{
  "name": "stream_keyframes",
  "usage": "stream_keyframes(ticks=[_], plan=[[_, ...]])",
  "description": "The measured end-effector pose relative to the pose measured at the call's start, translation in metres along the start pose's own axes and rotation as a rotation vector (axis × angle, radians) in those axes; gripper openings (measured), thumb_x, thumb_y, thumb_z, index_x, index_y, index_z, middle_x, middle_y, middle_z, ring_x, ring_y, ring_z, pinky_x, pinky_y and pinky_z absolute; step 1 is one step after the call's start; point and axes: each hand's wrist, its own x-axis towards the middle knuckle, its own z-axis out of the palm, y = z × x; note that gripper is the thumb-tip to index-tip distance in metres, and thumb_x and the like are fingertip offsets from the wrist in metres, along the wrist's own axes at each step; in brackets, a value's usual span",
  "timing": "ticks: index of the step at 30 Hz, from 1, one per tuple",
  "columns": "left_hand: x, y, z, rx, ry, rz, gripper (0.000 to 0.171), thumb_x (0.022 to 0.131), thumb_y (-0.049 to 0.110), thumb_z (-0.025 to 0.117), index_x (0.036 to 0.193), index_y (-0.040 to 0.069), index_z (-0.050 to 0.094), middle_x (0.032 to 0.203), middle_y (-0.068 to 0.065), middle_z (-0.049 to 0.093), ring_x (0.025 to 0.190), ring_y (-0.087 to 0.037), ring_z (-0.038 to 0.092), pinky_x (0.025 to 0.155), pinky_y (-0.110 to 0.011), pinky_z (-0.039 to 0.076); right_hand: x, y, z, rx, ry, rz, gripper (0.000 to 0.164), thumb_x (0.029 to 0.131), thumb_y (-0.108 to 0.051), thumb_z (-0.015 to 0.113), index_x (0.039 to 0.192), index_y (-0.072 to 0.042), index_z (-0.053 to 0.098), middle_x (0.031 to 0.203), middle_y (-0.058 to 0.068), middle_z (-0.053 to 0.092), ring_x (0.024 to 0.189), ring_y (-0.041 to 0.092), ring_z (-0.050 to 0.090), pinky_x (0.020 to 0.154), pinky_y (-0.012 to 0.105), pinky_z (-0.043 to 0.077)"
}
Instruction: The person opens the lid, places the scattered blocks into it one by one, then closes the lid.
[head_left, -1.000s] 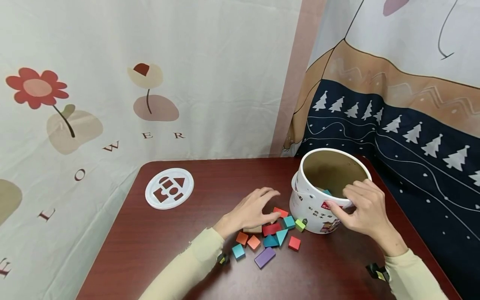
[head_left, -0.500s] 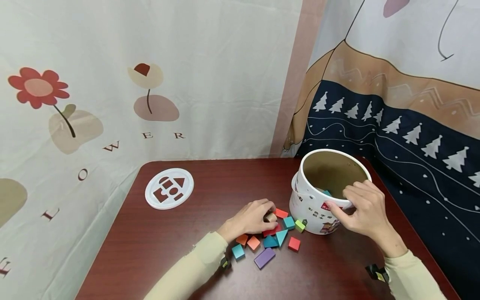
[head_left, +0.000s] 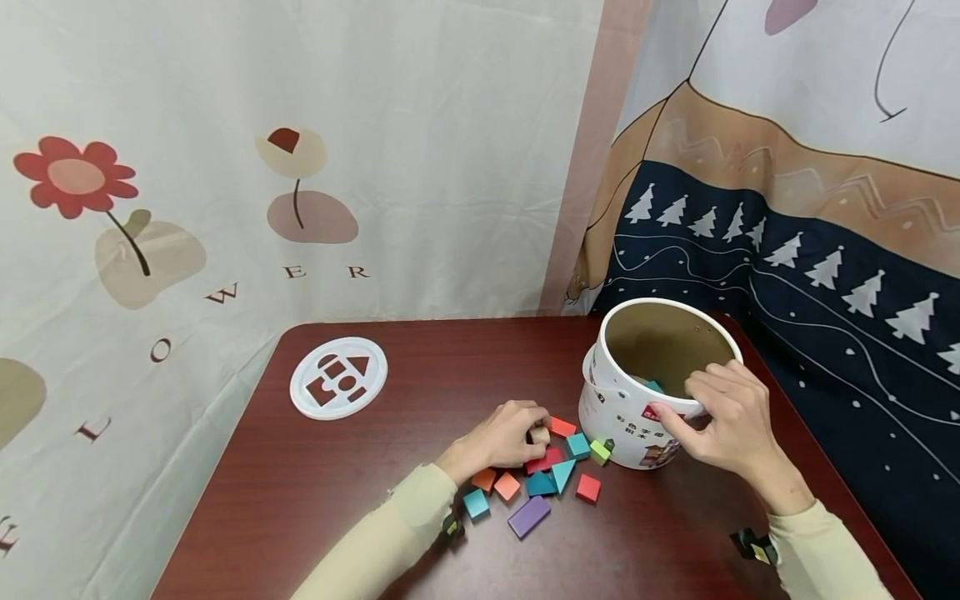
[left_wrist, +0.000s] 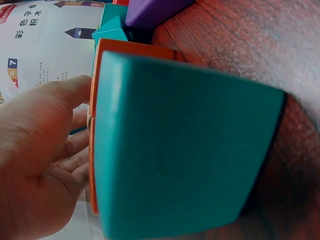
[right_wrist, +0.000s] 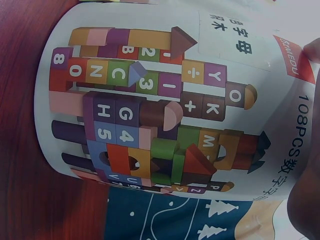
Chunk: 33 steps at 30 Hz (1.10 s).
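My left hand [head_left: 501, 435] reaches into a loose heap of coloured wooden blocks, its fingers curled down round a tan block [head_left: 538, 434]. In the left wrist view a teal block [left_wrist: 185, 145] stands close to the camera and hides part of the orange blocks [left_wrist: 140, 48] behind it; the fingertips are mostly hidden there. My right hand [head_left: 723, 412] grips the near rim of a white printed bucket [head_left: 618, 417], thumb outside and fingers over the edge. A teal piece [head_left: 654, 386] shows inside the bucket. The right wrist view faces the bucket's printed wall [right_wrist: 150, 110].
A purple block [head_left: 529, 517], a red cube [head_left: 588, 487] and a green block [head_left: 600, 452] lie around the heap, close to the bucket. At the back left of the dark red table [head_left: 300, 500] lies a white disc with shaped holes [head_left: 303, 383]. Printed curtains hang behind.
My left hand has lowered onto the blocks, and its spread fingers have curled in round the tan block. The right hand keeps its grip on the bucket, which stays in place.
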Motion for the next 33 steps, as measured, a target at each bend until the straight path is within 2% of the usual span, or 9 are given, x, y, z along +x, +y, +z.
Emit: stream_keyframes(ticks=[11, 17, 25, 28, 33], plan=[[-0.001, -0.005, 0.001, -0.028, 0.031, 0.022, 0.027, 0.084, 0.019, 0.076, 0.109, 0.009, 0.075, 0.101, 0.001, 0.068, 0.082, -0.009, 0.058, 0.074, -0.020, 0.054, 0.001, -0.002, 0.000, 0.004, 0.000, 0.000, 0.055, 0.086, -0.056, 0.062, 0.051, -0.016, 0.046, 0.050, -0.004, 0.039, 0.051, 0.016, 0.035, 0.052, 0.036, 0.027], [-0.001, -0.007, -0.005, -0.057, 0.077, 0.021, 0.025, 0.084, 0.018, 0.077, 0.107, 0.008, 0.075, 0.100, 0.000, 0.068, 0.081, -0.011, 0.059, 0.070, -0.019, 0.051, 0.001, -0.001, 0.000, 0.003, 0.002, -0.002, 0.055, 0.086, -0.056, 0.062, 0.051, -0.016, 0.045, 0.050, -0.004, 0.039, 0.051, 0.016, 0.035, 0.052, 0.037, 0.027], [0.003, -0.008, -0.031, -0.078, 0.172, 0.038, 0.025, 0.085, 0.014, 0.074, 0.108, 0.006, 0.074, 0.099, 0.000, 0.068, 0.076, -0.011, 0.057, 0.063, -0.019, 0.047, 0.003, -0.002, -0.001, 0.007, 0.003, -0.009, 0.055, 0.086, -0.055, 0.062, 0.052, -0.016, 0.045, 0.051, -0.005, 0.038, 0.051, 0.016, 0.036, 0.052, 0.037, 0.027], [0.007, -0.008, -0.044, -0.085, 0.209, 0.047, 0.024, 0.086, 0.014, 0.073, 0.108, 0.007, 0.073, 0.100, 0.000, 0.067, 0.078, -0.014, 0.060, 0.065, -0.019, 0.049, 0.002, -0.002, -0.001, 0.006, 0.002, -0.008, 0.055, 0.086, -0.055, 0.062, 0.052, -0.016, 0.044, 0.051, -0.005, 0.038, 0.050, 0.016, 0.036, 0.052, 0.037, 0.027], [0.018, -0.006, -0.065, -0.096, 0.316, 0.095, 0.022, 0.086, 0.015, 0.074, 0.107, 0.008, 0.073, 0.100, 0.000, 0.067, 0.082, -0.013, 0.062, 0.070, -0.023, 0.054, 0.000, 0.000, 0.000, 0.000, -0.012, -0.003, 0.055, 0.086, -0.056, 0.061, 0.052, -0.016, 0.045, 0.051, -0.004, 0.039, 0.051, 0.016, 0.037, 0.052, 0.037, 0.028]])
